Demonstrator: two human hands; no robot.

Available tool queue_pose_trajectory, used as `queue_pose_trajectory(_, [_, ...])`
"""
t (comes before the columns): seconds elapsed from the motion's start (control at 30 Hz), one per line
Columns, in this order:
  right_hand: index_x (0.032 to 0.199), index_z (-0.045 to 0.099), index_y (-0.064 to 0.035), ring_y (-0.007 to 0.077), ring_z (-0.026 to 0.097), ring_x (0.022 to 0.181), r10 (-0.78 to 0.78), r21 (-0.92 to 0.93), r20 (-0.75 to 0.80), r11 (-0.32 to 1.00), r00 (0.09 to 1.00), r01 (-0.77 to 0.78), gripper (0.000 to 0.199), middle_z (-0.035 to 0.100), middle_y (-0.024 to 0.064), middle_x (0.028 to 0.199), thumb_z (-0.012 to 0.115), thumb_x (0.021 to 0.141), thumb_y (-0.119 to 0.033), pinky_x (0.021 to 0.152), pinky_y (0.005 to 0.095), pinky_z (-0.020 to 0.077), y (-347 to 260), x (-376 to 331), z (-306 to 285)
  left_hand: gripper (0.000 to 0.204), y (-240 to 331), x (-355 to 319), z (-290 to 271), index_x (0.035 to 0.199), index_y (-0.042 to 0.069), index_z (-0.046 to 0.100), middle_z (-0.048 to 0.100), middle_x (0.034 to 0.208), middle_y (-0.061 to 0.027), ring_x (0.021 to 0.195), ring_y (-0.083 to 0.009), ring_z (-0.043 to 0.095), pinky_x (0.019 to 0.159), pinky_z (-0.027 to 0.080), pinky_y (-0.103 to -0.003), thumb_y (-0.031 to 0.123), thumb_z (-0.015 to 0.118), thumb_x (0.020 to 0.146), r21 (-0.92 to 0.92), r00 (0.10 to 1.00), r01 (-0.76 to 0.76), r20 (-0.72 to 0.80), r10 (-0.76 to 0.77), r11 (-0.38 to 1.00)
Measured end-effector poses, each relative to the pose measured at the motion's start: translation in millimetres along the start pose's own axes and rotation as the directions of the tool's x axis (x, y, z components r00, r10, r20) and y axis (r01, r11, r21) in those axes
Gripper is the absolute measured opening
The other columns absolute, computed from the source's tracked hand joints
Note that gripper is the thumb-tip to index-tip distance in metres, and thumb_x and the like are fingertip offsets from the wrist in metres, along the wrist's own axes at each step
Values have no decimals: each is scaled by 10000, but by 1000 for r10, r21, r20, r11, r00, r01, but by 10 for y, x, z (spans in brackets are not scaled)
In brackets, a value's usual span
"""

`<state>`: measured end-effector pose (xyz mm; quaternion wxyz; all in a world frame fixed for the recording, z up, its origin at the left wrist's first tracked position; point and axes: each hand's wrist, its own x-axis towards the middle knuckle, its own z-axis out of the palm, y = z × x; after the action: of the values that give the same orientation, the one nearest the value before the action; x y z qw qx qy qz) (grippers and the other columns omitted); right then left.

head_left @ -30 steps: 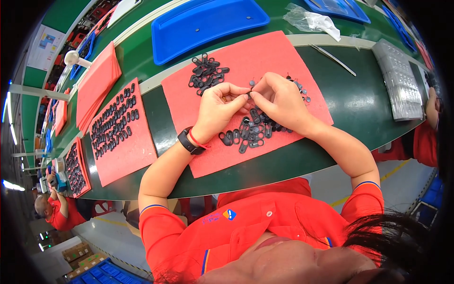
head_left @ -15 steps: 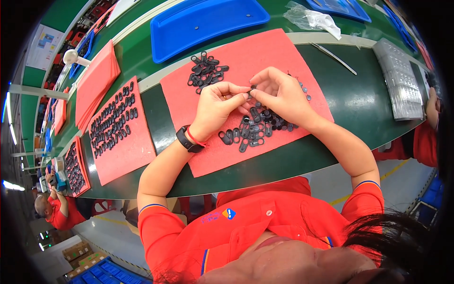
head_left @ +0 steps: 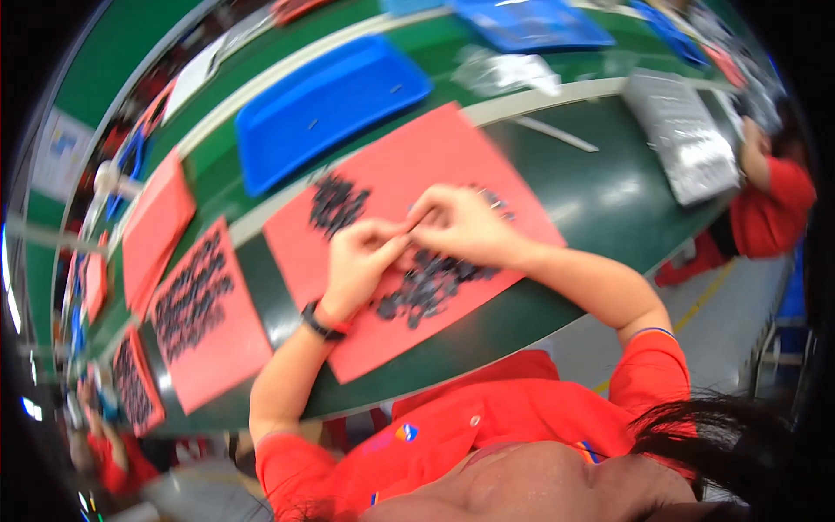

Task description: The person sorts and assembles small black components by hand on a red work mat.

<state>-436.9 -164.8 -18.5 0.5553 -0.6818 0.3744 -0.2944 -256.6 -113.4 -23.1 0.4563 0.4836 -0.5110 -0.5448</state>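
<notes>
My left hand (head_left: 357, 261) and my right hand (head_left: 465, 228) meet fingertip to fingertip above a pink foam sheet (head_left: 452, 143). Both are pinched closed around a small black part, seen a moment earlier and now lost in blur. Beyond my left hand lies a pile of black oval pieces (head_left: 337, 204). A second heap of black oval pieces (head_left: 417, 296), with holes through them, spreads below my hands. Small round grey discs (head_left: 500, 206) lie past my right hand, which partly hides them. A dark watch (head_left: 322, 322) is on my left wrist.
Left, another pink sheet (head_left: 248, 357) carries rows of black pieces, near a stack of pink sheets (head_left: 156, 230). A blue tray (head_left: 339, 96) stands behind. Right are a thin pale tool (head_left: 557, 133), wrapped clear plastic trays (head_left: 683, 143) and a person in red (head_left: 774, 200).
The whole view has swung and blurred, so the table appears tilted and shifted left. My hands keep pinching together over the foam sheet.
</notes>
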Motion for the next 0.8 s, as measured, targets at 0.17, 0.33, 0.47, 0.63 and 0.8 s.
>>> queue_pose_trajectory(0.17, [889, 583, 37, 117, 619, 627, 5, 8, 28, 1000, 1000, -6, 189, 643, 98, 746, 630, 770, -101, 548, 233, 495, -13, -23, -17, 112, -6, -45, 38, 936, -60, 615, 640, 749, -91, 621, -120, 604, 591, 502, -221, -18, 585, 836, -81, 999, 38, -21, -40, 996])
queue_pose_trajectory(0.33, [840, 570, 51, 161, 626, 591, -41, 25, 16, 999, 999, 41, 182, 639, 129, 706, 610, 714, -74, 536, 269, 494, 8, -41, -37, 112, 25, -21, 80, 937, -49, 624, 641, 729, -85, 598, -105, 593, 576, 488, -211, -18, 586, 836, -84, 999, 35, 16, -34, 996])
queue_pose_trajectory(0.47, [835, 569, 47, 160, 622, 585, -24, 10, 45, 1000, 999, 24, 182, 637, 125, 702, 615, 706, -73, 536, 268, 492, -14, -7, -69, 110, 16, -1, 51, 935, -47, 623, 637, 711, -78, 585, -98, 584, 559, 472, -206, -15, 587, 836, -69, 998, 61, -3, -61, 996])
queue_pose_trajectory(0.63, [896, 549, 31, 111, 564, 528, 10, -9, 81, 1000, 997, -9, 207, 606, 82, 681, 618, 735, -78, 456, 240, 444, -49, -13, -76, 95, -1, 13, 20, 917, -44, 626, 642, 737, -92, 579, -102, 584, 544, 476, -210, -20, 587, 834, -94, 997, 80, 31, -78, 992])
queue_pose_trajectory(0.8, [948, 524, 30, 111, 566, 555, 18, -18, 71, 1000, 997, -16, 257, 595, 79, 683, 618, 735, -79, 476, 235, 445, -32, -7, -63, 117, -11, 25, -4, 938, -60, 624, 643, 743, -98, 594, -110, 611, 535, 515, -218, -21, 598, 831, -101, 994, 88, 72, -81, 991])
